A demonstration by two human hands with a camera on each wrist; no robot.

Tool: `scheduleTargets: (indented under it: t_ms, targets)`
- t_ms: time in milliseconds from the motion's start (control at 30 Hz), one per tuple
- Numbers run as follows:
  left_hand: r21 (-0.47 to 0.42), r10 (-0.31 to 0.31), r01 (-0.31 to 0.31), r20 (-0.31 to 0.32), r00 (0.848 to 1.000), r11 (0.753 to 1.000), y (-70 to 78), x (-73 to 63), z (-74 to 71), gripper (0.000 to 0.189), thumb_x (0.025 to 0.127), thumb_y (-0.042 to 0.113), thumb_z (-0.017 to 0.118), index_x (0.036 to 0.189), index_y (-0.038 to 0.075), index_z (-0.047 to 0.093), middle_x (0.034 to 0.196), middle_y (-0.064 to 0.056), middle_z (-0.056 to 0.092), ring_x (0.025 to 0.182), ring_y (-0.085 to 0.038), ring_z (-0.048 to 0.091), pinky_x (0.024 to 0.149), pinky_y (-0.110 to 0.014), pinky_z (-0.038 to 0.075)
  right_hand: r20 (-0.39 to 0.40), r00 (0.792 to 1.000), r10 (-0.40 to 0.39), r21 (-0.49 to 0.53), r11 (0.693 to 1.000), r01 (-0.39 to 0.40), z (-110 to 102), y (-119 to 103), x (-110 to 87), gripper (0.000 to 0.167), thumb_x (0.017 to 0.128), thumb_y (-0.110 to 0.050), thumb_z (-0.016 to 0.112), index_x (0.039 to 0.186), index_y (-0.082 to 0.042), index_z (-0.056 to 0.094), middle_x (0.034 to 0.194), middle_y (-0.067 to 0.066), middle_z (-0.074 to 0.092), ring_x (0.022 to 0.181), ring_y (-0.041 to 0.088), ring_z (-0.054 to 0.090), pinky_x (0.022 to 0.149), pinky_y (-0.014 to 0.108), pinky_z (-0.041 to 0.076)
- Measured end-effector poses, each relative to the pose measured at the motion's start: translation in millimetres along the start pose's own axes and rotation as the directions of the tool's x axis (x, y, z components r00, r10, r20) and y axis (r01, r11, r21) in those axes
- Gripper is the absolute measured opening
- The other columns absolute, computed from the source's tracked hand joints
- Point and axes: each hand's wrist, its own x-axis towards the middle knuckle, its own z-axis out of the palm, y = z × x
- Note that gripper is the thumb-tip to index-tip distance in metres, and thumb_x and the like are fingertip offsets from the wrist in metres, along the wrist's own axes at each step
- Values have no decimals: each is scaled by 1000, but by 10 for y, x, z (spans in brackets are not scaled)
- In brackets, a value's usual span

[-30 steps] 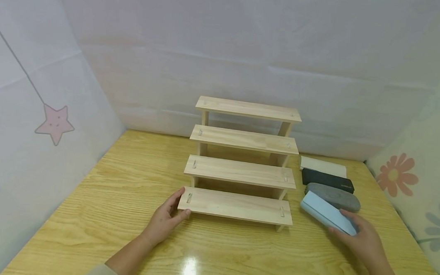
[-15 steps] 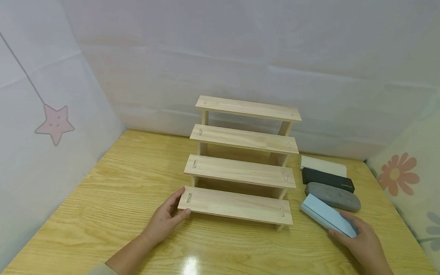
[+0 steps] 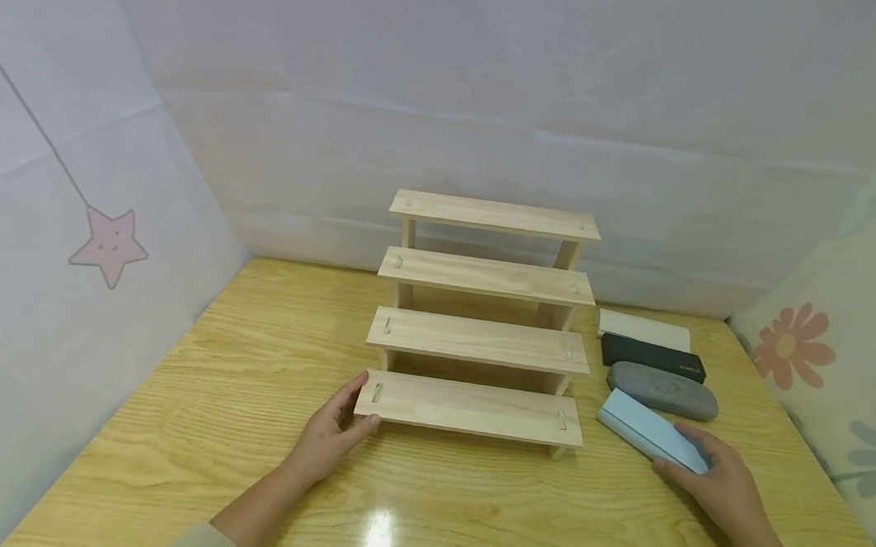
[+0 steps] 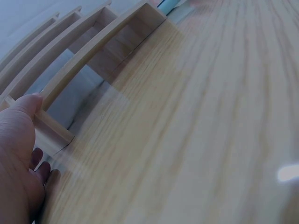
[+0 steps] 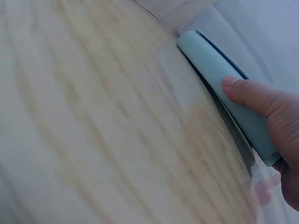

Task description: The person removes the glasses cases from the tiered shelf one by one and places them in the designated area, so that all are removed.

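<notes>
A four-tier stepped wooden rack [image 3: 468, 407] stands on the table. My left hand [image 3: 329, 437] grips the left end of its lowest shelf; in the left wrist view, the thumb of this left hand [image 4: 18, 135] lies on the shelf end and the fingers go round the side panel. To the rack's right, my right hand [image 3: 724, 487] pinches the near end of a light blue glasses case [image 3: 645, 426]. Seen from the right wrist, the case [image 5: 210, 65] is low over the tabletop, its far end at or very near the surface.
Behind the blue case lie a grey glasses case [image 3: 662, 390], a black case [image 3: 652, 357] and a cream case [image 3: 643, 328], in a row. The wood-grain table [image 3: 426, 504] meets pale cloth walls [image 3: 491, 103] at the back and sides.
The light blue glasses case has come down slightly in my right hand, away from the grey case. My left hand and the rack have stayed put.
</notes>
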Motion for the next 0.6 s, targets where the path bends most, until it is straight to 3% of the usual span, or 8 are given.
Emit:
scheduleTargets:
  t_ms: [367, 600]
  targets:
    - [14, 9, -9, 4, 1000, 1000, -34, 4, 3, 73, 94, 26, 67, 154, 8, 28, 158, -16, 30, 145, -35, 31, 117, -49, 25, 54, 998, 45, 16, 999, -46, 8, 32, 15, 85, 84, -48, 75, 144, 2, 43, 142, 37, 42, 124, 53, 42, 93, 63, 39]
    - [6, 11, -11, 1, 1000, 1000, -32, 4, 4, 73, 94, 25, 67, 154, 7, 29, 158, -16, 32, 144, -35, 31, 117, -48, 25, 32, 999, 26, 5, 1000, -26, 23, 45, 22, 83, 83, -46, 77, 142, 3, 45, 140, 37, 45, 122, 52, 44, 92, 62, 40]
